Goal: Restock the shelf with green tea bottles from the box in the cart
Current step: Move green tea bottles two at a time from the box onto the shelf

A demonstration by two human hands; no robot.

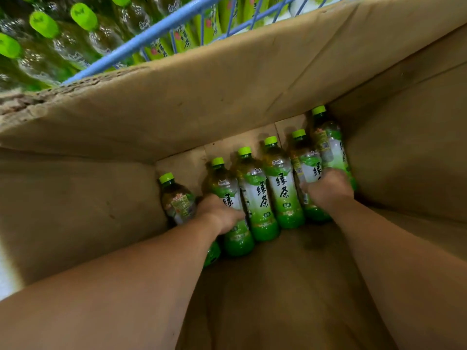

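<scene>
**Fig. Both hands on the last row of green tea bottles, deep in the box**

*Hazards.* The box (227,92) is deep, and I reach its floor with both arms stretched out. A bottle lifted at this reach could slip and drop back onto the row, because the bodies look smooth and round and lie touching one another. Drawing one out may also set its neighbours rolling across the box floor. The tall cardboard walls could catch a bottle on the way up.

*Containers.* The cart (156,29), of blue wire, holds the box. Beyond its rail stand stocked bottles (43,24) with green caps. The box holds six green tea bottles (281,183), lying on their sides in a single row against the far wall, caps pointing away from me. My left hand (217,213) lies on the second bottle from the left, fingers curled over it. My right hand (326,185) covers the two at the right end, fingers (309,185) curled down. Whether either grip closes underneath, I cannot tell.
</scene>
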